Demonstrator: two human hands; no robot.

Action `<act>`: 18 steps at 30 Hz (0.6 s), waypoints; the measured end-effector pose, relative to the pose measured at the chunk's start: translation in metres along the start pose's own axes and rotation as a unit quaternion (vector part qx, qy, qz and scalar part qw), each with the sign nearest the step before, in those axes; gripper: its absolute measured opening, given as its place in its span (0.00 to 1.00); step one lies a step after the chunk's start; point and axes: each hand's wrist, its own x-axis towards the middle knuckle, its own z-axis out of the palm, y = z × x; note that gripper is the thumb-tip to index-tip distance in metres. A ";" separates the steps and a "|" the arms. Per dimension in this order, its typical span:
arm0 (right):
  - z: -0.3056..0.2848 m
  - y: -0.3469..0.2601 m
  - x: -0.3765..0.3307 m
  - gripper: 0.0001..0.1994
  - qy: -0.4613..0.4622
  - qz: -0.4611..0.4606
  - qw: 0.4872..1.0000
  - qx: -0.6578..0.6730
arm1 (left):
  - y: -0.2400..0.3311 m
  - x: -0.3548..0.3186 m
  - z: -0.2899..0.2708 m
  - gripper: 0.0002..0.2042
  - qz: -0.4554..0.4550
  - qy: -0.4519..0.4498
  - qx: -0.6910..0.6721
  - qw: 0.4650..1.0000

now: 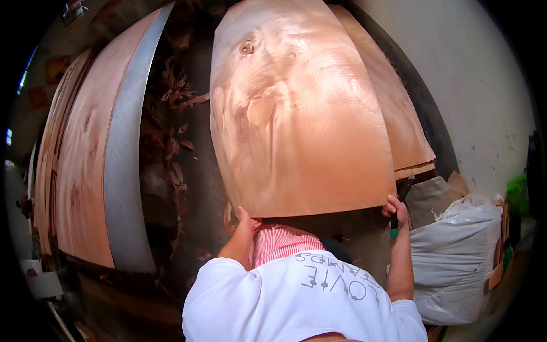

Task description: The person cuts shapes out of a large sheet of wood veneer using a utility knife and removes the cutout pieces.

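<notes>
A broad, thin wood veneer sheet (330, 148) stretches away in front of me, with a knot, ripples and a paler patch on its left part. My left hand (246, 219) grips its near left corner, thumb up and the other fingers mostly hidden. At the near right corner, my right hand (397, 211) is closed on the sheet's edge. That same hand also holds a slim black tool (394, 223) with a green end; its kind is unclear. Behind and to the right lies a stack of similar veneer (401, 125), partly covered by the held sheet.
On the left stands another veneer stack (85, 148) beside a grey metal-like strip (128, 154). Veneer scraps (174, 137) litter the dark floor between the stacks. A bulky white sack (456, 256) is at my right, near a green bag (517, 194). A pale wall (467, 74) bounds the right side.
</notes>
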 end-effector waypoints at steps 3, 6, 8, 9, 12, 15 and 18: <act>-0.088 -0.032 -0.004 0.04 0.025 -0.002 0.999 0.025 | -0.054 -0.006 0.058 0.35 0.064 -0.033 -0.172 0.982; -0.160 -0.064 -0.015 0.04 0.016 0.003 1.000 0.005 | -0.097 -0.015 0.085 0.18 0.139 -0.013 -0.280 0.950; -0.222 -0.083 -0.017 0.05 0.035 0.015 0.998 -0.055 | -0.132 -0.014 0.094 0.13 0.125 0.026 -0.292 0.948; -0.248 -0.094 -0.018 0.05 0.059 0.010 0.994 -0.089 | -0.145 -0.018 0.123 0.10 0.107 0.034 -0.288 0.951; -0.300 -0.120 -0.010 0.03 0.111 -0.009 0.982 -0.154 | -0.175 -0.035 0.172 0.08 0.179 0.015 -0.295 0.939; -0.325 -0.148 0.017 0.07 0.138 -0.010 0.970 -0.199 | -0.186 -0.027 0.222 0.08 0.202 0.070 -0.287 0.934; -0.348 -0.168 0.058 0.09 0.137 -0.048 0.956 -0.256 | -0.184 -0.004 0.268 0.08 0.238 0.077 -0.297 0.921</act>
